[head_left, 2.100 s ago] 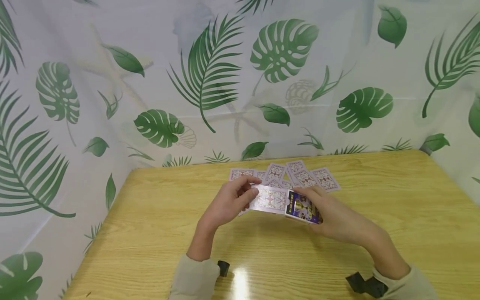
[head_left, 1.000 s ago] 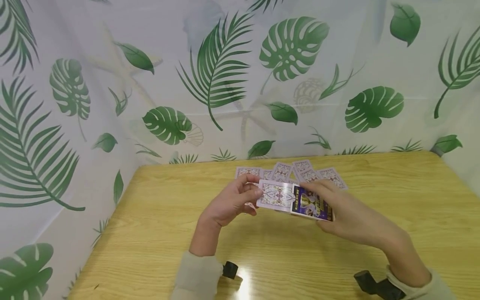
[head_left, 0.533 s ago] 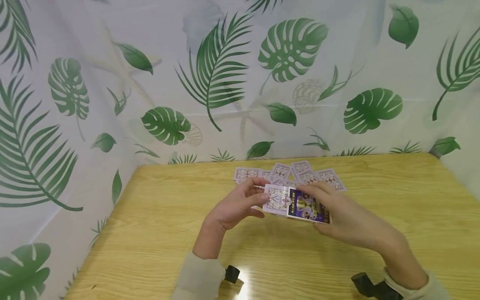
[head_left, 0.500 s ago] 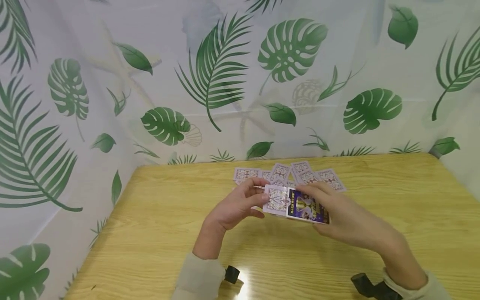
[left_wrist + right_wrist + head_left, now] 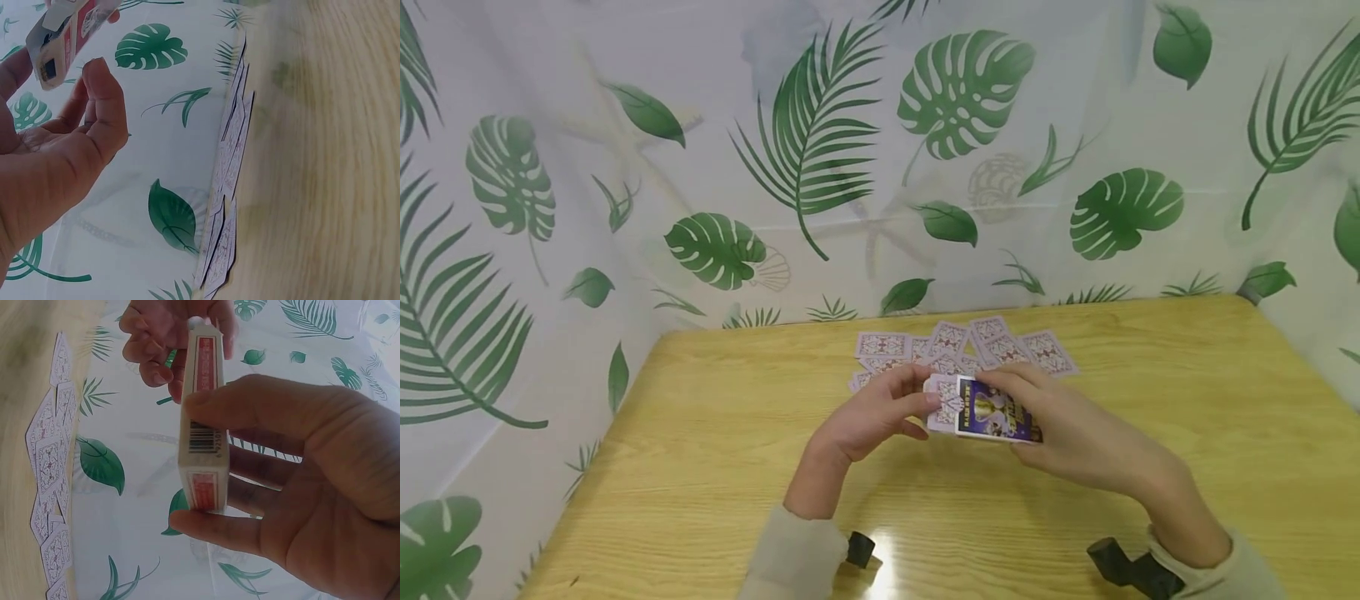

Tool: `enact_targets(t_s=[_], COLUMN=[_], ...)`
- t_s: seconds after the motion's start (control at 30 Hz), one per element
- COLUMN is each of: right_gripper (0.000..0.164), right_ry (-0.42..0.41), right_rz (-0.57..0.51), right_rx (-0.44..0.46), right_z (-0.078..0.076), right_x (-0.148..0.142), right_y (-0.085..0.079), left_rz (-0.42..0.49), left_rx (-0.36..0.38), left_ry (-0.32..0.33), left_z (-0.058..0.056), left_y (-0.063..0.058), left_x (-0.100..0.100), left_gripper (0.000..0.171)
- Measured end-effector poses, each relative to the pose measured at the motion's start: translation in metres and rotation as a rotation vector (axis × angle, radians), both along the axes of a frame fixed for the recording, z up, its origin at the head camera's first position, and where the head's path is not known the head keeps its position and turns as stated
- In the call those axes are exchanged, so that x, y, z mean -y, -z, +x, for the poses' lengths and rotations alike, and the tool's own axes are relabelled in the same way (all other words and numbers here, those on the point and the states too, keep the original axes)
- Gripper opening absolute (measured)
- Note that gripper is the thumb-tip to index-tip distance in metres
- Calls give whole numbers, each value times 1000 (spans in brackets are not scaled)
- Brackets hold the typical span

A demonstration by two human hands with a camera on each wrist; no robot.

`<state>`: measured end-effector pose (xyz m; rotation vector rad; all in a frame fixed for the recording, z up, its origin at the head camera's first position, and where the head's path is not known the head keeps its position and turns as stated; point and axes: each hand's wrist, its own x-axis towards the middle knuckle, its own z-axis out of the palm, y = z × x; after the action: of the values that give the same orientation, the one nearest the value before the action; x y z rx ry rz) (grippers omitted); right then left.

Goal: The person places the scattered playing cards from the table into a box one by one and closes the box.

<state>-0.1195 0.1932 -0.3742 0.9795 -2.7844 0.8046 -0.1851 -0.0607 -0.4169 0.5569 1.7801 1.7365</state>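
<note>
My right hand (image 5: 1090,437) grips a blue-and-gold playing-card box (image 5: 1000,414) held above the table. A narrow white side with red print and a barcode shows on the card box (image 5: 205,450) in the right wrist view. Playing cards (image 5: 945,410) with patterned backs stick a short way out of the box's left end. My left hand (image 5: 868,421) pinches their outer end, thumb on top and fingers behind. In the left wrist view, my left hand (image 5: 69,150) has its fingers bent close below the box.
Several loose playing cards (image 5: 883,344) lie face down, overlapping, near the table's back edge behind my hands. The wooden table (image 5: 722,467) meets a white, leaf-printed cloth (image 5: 850,175) at the back. Black wrist mounts (image 5: 860,550) sit at my sleeves.
The playing cards have slid further into the box, so less of them shows between my hands. My left hand has come closer to the box, still holding their end.
</note>
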Motion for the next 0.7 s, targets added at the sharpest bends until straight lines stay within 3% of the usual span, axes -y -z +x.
enact_targets(t_s=[0.17, 0.7], right_gripper=[72, 74], right_ry=[5, -14], right_rz=[-12, -70], right_rx=[29, 42], right_z=[2, 2], right_x=[0, -4], right_y=[-1, -1], left_rz=[0, -9], left_rx=[-10, 23], left_ry=[46, 50], left_z=[1, 0], left_y=[2, 8], left_x=[-2, -8], left_gripper=[39, 39])
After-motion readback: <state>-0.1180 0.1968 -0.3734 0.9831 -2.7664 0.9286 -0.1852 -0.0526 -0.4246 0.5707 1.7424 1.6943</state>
